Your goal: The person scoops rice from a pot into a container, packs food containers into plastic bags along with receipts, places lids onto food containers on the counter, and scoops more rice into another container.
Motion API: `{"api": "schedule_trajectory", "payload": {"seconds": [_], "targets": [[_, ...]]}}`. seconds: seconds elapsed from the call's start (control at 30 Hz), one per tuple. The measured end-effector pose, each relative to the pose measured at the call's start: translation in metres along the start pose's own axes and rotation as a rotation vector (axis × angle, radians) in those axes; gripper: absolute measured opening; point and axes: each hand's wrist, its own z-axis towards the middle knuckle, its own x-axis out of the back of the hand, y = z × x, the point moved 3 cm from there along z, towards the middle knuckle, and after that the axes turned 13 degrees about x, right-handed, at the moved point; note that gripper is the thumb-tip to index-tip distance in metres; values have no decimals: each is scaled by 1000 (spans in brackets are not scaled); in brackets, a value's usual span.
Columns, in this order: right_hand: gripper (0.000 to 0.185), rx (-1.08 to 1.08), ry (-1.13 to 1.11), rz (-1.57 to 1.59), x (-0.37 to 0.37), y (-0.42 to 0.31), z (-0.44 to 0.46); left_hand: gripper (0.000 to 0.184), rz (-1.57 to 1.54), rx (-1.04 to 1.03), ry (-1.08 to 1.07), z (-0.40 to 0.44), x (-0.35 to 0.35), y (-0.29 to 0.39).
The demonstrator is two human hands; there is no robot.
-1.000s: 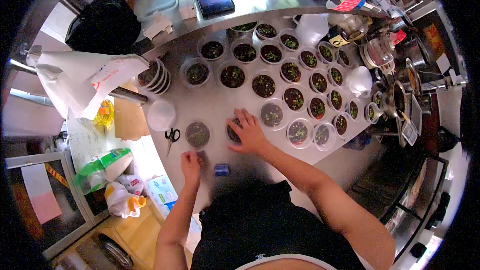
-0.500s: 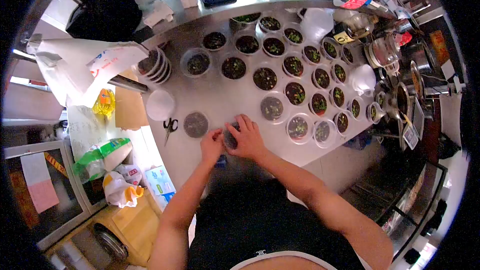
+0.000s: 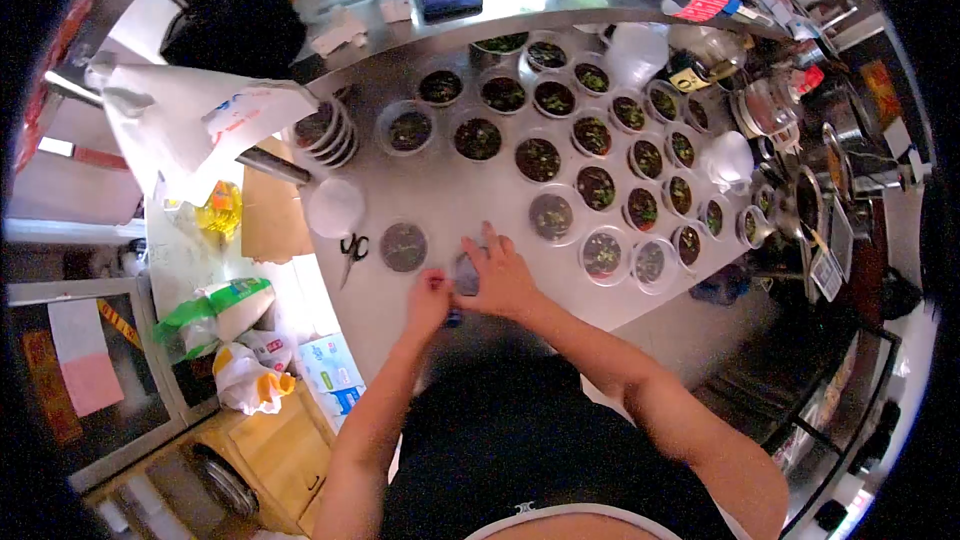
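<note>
Shifted rightward since a second ago, the left hand now sits close beside the right hand. Its grip is curled; whether it pinches anything cannot be told. Spread fingers of the right hand lie over a small cup, partly hidden on the tabletop; whether that grip grasps it is unclear. To the left stand a hazy-topped cup and scissors; beyond, rows of seedling cups.
</note>
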Motion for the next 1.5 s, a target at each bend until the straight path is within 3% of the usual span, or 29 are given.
{"api": "schedule_trajectory", "payload": {"seconds": [0.1, 0.17, 0.3, 0.37, 0.47, 0.57, 0.63, 0.7, 0.77, 0.87, 0.97, 1.07, 1.17, 1.3, 1.4, 1.43, 1.5], "targets": [[79, 97, 150, 267, 38, -12, -1, 22, -358, 62, -126, -11, 54, 6], [76, -14, 259, 90, 45, 23, -2, 19, -463, 72, -5, 8, 83, -15], [72, -239, 413, -291, 60, 78, -11, 19, -580, 187, 31, 30, 106, -30], [75, -211, 326, -335, 44, 99, -12, 20, -681, 224, 24, 34, 98, -38], [76, -165, 257, -363, 30, 108, -20, 25, -449, 250, 414, -1, 94, -9], [77, -118, 180, -327, 8, 93, -29, 26, -35, -131, 457, -23, 66, 2], [78, -91, 124, -294, -6, 82, -34, 24, -158, -65, -13, -32, 21, 17], [81, -4, 130, -160, -18, 70, -37, 24, 22, -242, -69, -32, -18, 37], [84, 56, 147, -156, -24, 63, -40, 27, 320, -392, 19, -9, -44, 42], [85, 79, 177, -202, -14, 58, -45, 24, 201, -363, 51, 26, -62, 32], [84, 58, 76, -271, -11, 63, -51, 16, 71, -175, -219, 38, -75, 26], [82, 164, 105, -206, -14, 75, -52, 14, -65, 197, -342, 33, -80, 38], [76, 148, 148, -212, -9, 71, -49, 13, -91, 286, -404, 34, -77, 40], [77, 14, 161, -147, -11, 69, -43, 21, -14, 111, -205, 36, -87, 1], [75, -104, 219, -101, -17, 59, -41, 19, 159, -139, -90, 24, -75, 33], [76, -116, 254, -76, -14, 56, -41, 16, 250, -36, -127, 16, -65, 58], [76, -82, 339, 53, 8, 49, -41, 17, 281, -67, -123, 15, -41, 69]]}}
